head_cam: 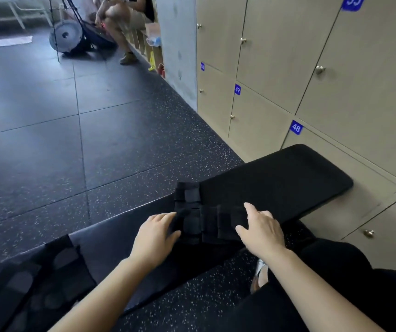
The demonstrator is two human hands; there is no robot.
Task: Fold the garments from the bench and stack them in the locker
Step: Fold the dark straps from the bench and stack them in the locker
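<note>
On the black counter (pixel 288 178) beside the closed lockers (pixel 276 56), a folded black garment (pixel 199 221) lies near the front edge. Left grip (pixel 155 233) rests flat on its left side, released. Right grip (pixel 261 230) presses its right end, fingers spread, clasping nothing. A dark mesh garment (pixel 36 279) lies further left.

left hand (pixel 155 232), right hand (pixel 261 230) touching garment (pixel 204 221), bench (pixel 276 178)

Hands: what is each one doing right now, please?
Left hand: open, fingers touching the folded black garment.
Right hand: open, resting on that garment.
</note>
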